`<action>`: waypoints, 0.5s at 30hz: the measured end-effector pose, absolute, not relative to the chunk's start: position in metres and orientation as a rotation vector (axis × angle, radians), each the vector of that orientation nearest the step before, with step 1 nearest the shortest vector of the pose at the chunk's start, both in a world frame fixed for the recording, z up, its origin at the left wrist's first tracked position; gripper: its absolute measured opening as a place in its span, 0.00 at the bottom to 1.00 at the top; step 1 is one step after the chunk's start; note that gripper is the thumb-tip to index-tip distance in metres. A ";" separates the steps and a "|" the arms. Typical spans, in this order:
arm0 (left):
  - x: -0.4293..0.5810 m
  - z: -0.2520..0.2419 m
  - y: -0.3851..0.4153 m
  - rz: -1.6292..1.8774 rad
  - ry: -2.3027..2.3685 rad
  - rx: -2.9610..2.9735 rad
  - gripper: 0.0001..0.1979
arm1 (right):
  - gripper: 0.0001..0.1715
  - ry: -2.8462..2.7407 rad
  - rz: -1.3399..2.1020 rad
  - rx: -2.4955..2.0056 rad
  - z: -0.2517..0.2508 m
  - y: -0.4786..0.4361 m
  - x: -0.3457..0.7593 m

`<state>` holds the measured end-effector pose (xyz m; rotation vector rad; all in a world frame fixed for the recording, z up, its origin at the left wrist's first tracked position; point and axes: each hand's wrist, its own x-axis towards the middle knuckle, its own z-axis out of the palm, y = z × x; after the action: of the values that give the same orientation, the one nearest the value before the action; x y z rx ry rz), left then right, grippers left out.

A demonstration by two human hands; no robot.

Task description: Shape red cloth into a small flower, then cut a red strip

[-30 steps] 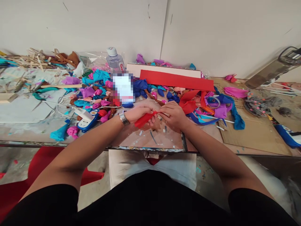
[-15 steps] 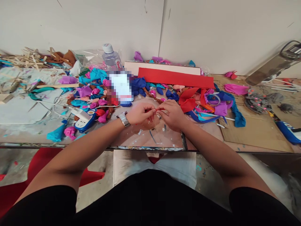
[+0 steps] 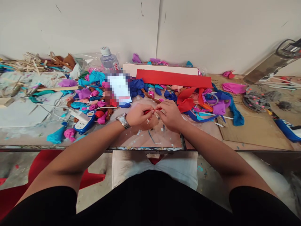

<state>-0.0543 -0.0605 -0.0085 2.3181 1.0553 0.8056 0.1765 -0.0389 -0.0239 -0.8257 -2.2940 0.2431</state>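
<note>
A small piece of red crepe paper [image 3: 147, 111] is pinched between my fingertips over the middle of the table. My left hand [image 3: 139, 116], with a metal watch [image 3: 123, 120] on its wrist, grips it from the left, thumb and fingers pressed together. From the right, my right hand [image 3: 169, 115] pinches the same piece, its fingertips meeting those of the left. Most of the paper is hidden by the fingers. Behind the hands lies a folded red crepe paper strip [image 3: 174, 78]; more crumpled red paper [image 3: 187, 99] sits just right of my right hand.
Colourful paper flowers [image 3: 94, 94] crowd the left, around a phone [image 3: 119, 88] and a bottle [image 3: 110, 59]. A power strip [image 3: 85, 122] with a white cable, green-handled pliers [image 3: 42, 94] and wooden sticks [image 3: 33, 64] lie farther left. Cardboard [image 3: 254, 131] and a tape roll [image 3: 211, 99] are right.
The fingers have shifted slightly on the red paper, and more of it shows by my left fingers. The camera view has moved a little; both hands stay together.
</note>
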 end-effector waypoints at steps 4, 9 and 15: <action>-0.057 -0.012 -0.059 0.787 1.086 2.411 0.17 | 0.17 -2.282 0.278 -0.841 -0.026 -0.038 0.176; -0.058 -0.013 -0.057 0.781 1.085 2.480 0.17 | 0.16 -2.290 0.250 -0.853 -0.024 -0.039 0.175; -0.057 -0.015 -0.058 0.795 1.101 2.549 0.18 | 0.14 -2.351 0.194 -0.856 -0.025 -0.040 0.174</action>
<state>-0.0574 -0.0577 -0.0146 2.5490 1.1012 0.7951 0.1739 -0.0396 -0.0251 -0.8561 -2.3511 0.1941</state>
